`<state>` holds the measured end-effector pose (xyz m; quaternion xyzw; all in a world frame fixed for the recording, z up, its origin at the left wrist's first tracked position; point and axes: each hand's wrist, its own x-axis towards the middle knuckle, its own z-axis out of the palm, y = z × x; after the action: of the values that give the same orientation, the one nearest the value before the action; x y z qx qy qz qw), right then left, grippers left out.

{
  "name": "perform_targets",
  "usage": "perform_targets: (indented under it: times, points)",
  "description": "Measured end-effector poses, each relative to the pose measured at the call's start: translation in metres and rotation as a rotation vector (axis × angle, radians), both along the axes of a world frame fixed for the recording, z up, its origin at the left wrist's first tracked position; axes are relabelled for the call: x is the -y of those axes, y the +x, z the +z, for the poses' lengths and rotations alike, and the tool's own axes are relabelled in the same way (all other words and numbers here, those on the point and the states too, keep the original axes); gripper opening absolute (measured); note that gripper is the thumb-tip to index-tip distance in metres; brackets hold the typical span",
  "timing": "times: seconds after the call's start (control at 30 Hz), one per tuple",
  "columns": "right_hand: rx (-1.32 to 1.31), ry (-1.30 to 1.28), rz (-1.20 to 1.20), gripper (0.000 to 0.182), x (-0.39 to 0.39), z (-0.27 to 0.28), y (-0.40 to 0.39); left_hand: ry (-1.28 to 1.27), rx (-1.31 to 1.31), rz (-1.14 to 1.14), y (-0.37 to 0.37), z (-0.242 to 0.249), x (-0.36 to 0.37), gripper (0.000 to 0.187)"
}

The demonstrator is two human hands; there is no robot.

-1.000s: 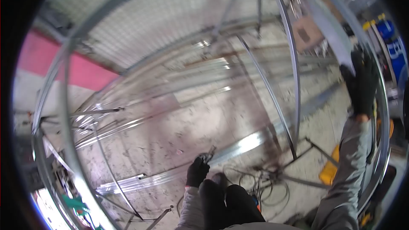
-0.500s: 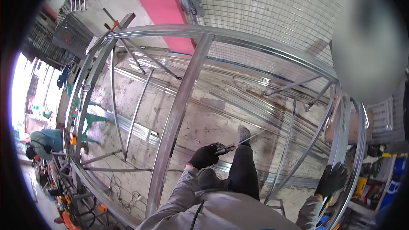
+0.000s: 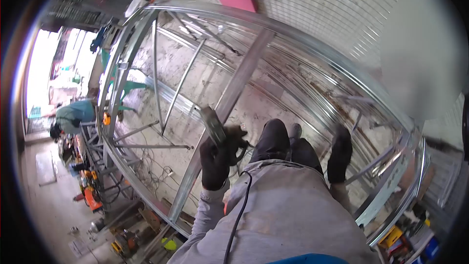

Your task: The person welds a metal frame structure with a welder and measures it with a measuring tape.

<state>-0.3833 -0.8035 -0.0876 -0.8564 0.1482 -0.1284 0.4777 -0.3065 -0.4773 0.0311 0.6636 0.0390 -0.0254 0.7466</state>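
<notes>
Over the slanting crossbar (image 3: pixel 244 78) of a large metal frame (image 3: pixel 293 34), the gloved left hand (image 3: pixel 215 161) holds a grey metal tool (image 3: pixel 213 126), its dark fingers curled around the lower part. Motion blur softens both, and the glove covers enough of the tool that its exact kind is hard to make out. Together they hide a stretch of the crossbar. The right hand (image 3: pixel 339 154), also dark-gloved, is a blurred shape beside the knees; its fingers run together, so I cannot tell whether they are spread or closed, or whether they touch anything.

A grey shirt (image 3: pixel 293 215) fills the lower middle, crossed by a black cord (image 3: pixel 240 215), and blocks the view of what lies beneath. Toward the upper right, a pale smudged patch (image 3: pixel 422 54) covers the end of the wire mesh (image 3: pixel 332 10). Long metal strips (image 3: pixel 303 98) lie on the floor past the legs, partly behind the frame.

At the far left, another person (image 3: pixel 73 117) bends over, partly screened by the frame's bars. Nearer, a jumble of orange tools (image 3: pixel 91 198) sits outside the frame, and thin cables (image 3: pixel 156 171) loop across the floor.
</notes>
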Motion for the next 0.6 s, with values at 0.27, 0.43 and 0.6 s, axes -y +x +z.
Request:
perform_targets:
  times: [0.27,0.43,0.6]
  points:
    - [-0.582,1.318,0.273,0.081,-0.044,-0.017,0.282,0.652,-0.159,0.533,0.072,-0.058,-0.01,0.025]
    - [-0.565,1.528,0.4,0.079,-0.09,-0.021,0.355,0.741,-0.084,0.582,0.084,-0.074,-0.006,0.039]
    - [-0.614,1.63,0.396,0.077,-0.089,-0.021,0.366,0.641,-0.149,0.542,0.089,-0.07,-0.011,0.038]
